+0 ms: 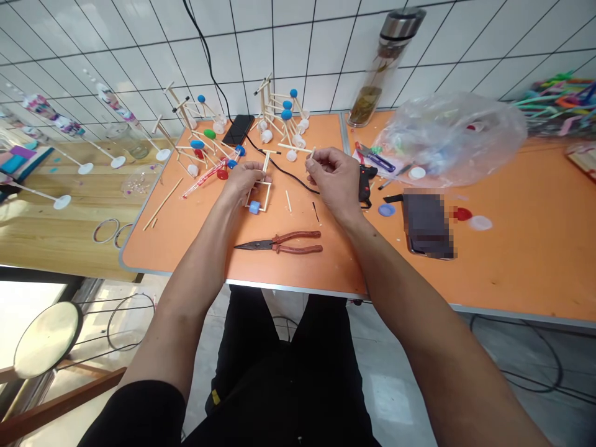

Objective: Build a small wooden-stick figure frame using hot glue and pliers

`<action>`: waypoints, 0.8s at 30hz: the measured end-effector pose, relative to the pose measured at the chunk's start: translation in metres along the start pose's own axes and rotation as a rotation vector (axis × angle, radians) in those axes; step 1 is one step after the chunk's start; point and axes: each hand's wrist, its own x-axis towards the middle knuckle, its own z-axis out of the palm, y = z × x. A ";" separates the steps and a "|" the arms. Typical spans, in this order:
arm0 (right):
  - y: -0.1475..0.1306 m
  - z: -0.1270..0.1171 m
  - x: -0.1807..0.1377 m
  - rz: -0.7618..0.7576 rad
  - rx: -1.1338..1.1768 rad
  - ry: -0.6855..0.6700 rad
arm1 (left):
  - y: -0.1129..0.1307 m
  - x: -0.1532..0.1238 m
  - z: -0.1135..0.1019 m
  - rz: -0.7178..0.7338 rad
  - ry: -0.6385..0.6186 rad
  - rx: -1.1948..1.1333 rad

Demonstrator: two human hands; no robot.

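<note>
My left hand [245, 180] is closed around a small frame of thin wooden sticks [264, 186] with a blue cap [254, 207] at its lower corner, held just above the orange table [195, 230]. My right hand [333, 177] pinches a short thin stick [311, 154] between thumb and fingers, a little to the right of the frame. A black cable [288, 174] runs across the table between the two hands. Red-handled pliers [285, 242] lie on the table in front of both hands.
Finished stick-and-cap models [282, 121] stand at the back beside a black phone [238, 129]. A glass bottle [382, 68], a clear plastic bag [447, 136], a black glue gun [365, 180] and loose caps [386, 210] lie to the right. Loose sticks [162, 203] lie left.
</note>
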 end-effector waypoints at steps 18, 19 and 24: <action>0.003 -0.002 0.003 -0.037 0.010 0.005 | -0.007 -0.002 -0.001 0.246 0.091 1.077; 0.003 -0.002 0.003 -0.037 0.007 0.002 | -0.006 -0.004 -0.001 0.242 0.092 1.102; 0.004 -0.002 0.004 -0.037 0.008 -0.003 | -0.001 -0.020 0.004 0.276 0.136 1.210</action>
